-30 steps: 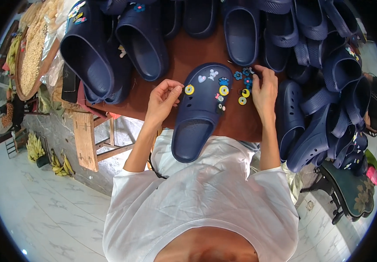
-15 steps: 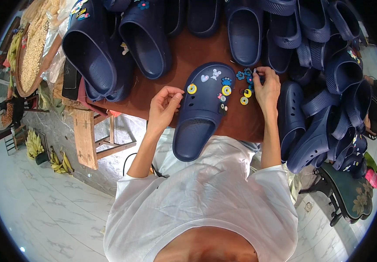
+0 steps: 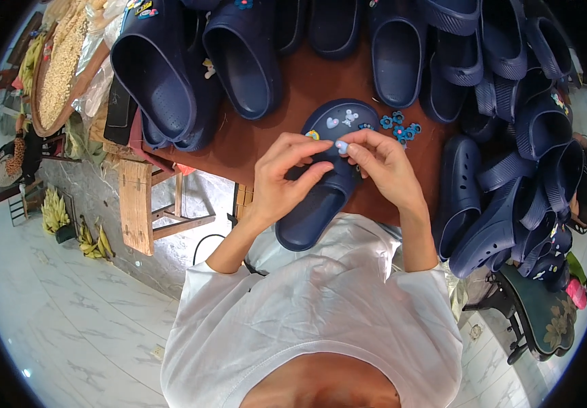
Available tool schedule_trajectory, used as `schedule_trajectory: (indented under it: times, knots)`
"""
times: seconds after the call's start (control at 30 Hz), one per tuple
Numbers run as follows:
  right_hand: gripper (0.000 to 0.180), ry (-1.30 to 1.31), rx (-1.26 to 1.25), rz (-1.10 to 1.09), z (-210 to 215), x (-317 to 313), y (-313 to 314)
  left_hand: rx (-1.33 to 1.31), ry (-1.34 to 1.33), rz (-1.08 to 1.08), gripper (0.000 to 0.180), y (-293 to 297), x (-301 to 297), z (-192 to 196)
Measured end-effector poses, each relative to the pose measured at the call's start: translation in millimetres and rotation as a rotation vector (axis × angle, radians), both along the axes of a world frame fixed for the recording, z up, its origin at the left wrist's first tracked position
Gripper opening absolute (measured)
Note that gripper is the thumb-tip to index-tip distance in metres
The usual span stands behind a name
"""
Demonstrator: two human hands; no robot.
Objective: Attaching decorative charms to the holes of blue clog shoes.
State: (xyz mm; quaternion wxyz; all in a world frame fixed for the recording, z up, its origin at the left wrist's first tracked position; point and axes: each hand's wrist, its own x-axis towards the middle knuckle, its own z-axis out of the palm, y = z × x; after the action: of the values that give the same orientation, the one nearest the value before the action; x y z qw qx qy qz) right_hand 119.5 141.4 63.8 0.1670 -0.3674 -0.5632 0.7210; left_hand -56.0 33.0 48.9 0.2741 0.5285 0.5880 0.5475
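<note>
A navy clog (image 3: 324, 204) lies on the brown table (image 3: 252, 136) right in front of me, toe pointing away. Small charms sit on its toe: a pale heart, a pale figure and a yellow round one. My left hand (image 3: 283, 173) rests on the clog's upper and steadies it. My right hand (image 3: 378, 163) pinches a small light-blue charm (image 3: 341, 145) over the clog's top. A few blue flower charms (image 3: 399, 125) lie on the table just beyond my right hand.
Many navy clogs (image 3: 239, 54) crowd the far side and pile up at the right (image 3: 511, 183). A round tray of grain (image 3: 58, 64) sits far left. A wooden stool (image 3: 147, 204), bananas (image 3: 92, 238) and a green chair (image 3: 545, 313) stand on the tiled floor.
Both hands came together over the clog's upper. My right hand left the charms at the right and now pinches a light-blue charm. The view sits closer to the clog.
</note>
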Motion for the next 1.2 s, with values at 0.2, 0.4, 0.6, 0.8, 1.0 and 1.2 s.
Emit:
schedule_trajectory:
  times: [0.2,0.4,0.6,0.8,1.0,1.2]
  knots:
    - [0.024,0.003,0.014,0.068,-2,-8,-7,0.079,0.164,-0.02,0.029,3,0,-13]
    - [0.02,-0.023,0.407,-0.014,-10,-8,-13,-0.018,0.009,0.033,0.025,-5,-6,-17]
    - [0.014,-0.141,0.616,-0.153,-16,0,-20,-0.125,0.146,0.049,0.021,-11,-20,-29]
    - [0.015,-0.15,0.658,-0.18,-18,-3,-26,-0.108,0.186,0.05,0.017,-8,-19,-31]
    - [0.014,-0.158,0.694,-0.188,-21,-2,-28,-0.122,0.175,0.046,0.016,-7,-22,-31]
    - [0.014,-0.158,0.684,-0.196,-21,-4,-28,-0.163,0.134,0.032,0.015,-8,-25,-35]
